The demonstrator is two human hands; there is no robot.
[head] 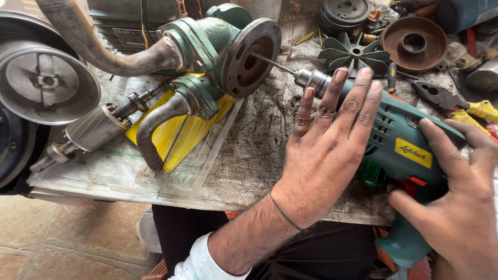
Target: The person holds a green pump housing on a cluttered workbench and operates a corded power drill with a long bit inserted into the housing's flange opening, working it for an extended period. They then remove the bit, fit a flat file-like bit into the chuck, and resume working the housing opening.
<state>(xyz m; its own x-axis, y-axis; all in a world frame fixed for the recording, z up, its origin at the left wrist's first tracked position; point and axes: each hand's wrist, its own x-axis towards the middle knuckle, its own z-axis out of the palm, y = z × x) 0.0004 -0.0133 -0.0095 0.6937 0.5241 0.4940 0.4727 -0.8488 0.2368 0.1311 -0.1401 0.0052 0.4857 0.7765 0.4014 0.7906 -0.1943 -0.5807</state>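
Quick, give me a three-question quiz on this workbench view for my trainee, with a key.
1. True or false: the drill bit points into the flange opening of the green pump housing.
2. Which hand lies flat over the front of the green power drill: A) left hand B) right hand?
3. What yellow thing lies under the pump?

Key:
1. True.
2. A; the right hand grips the handle.
3. A yellow sheet.
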